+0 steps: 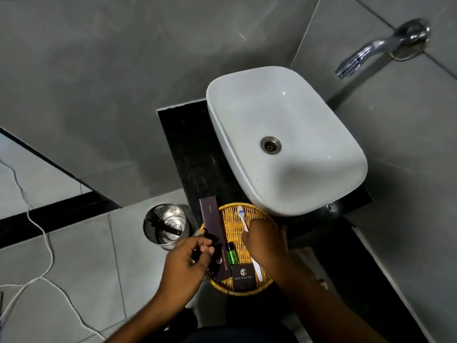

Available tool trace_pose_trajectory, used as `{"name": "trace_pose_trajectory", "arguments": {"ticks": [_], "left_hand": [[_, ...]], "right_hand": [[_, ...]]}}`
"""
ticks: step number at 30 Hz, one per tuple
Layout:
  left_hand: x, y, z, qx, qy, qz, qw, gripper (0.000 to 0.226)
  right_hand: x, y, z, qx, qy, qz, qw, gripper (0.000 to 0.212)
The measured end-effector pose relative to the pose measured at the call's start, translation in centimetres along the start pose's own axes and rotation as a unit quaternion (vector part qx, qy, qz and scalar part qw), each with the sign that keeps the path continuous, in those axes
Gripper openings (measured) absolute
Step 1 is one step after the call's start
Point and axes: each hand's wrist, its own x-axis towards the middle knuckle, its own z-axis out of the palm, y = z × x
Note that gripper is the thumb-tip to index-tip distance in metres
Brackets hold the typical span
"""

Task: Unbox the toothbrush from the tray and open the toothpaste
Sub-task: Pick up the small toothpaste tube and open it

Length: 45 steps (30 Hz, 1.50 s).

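Note:
A round wicker tray sits on the black counter just in front of the white basin. My right hand is over the tray, shut on a white toothbrush; its blue-bristled head points away from me and its tail sticks out below my palm. My left hand hovers at the tray's left edge, fingers pinched on a small dark object that I cannot identify. A long dark box marked "Comb" lies along the tray's left side. No toothpaste tube can be made out.
A small green bottle and a square dark box lie in the tray. The white basin has a chrome tap on the wall behind it. On the floor at left are a steel bin and a white cable.

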Motion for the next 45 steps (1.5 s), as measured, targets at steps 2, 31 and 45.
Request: {"name": "trace_pose_trajectory", "arguments": {"ticks": [2, 31, 45], "left_hand": [[-0.1, 0.1, 0.2, 0.004, -0.007, 0.008, 1.0, 0.021], [3.1, 4.8, 6.9, -0.063, -0.226, -0.194, 0.953, 0.007], [3.7, 2.6, 6.6, -0.036, -0.105, -0.106, 0.988, 0.013]], "right_hand": [[0.3, 0.5, 0.7, -0.002, -0.008, 0.011, 1.0, 0.022], [-0.4, 4.1, 0.0, 0.422, 0.021, -0.039, 0.906, 0.022], [-0.5, 3.1, 0.6, 0.465, -0.026, 0.036, 0.884, 0.004]]}}
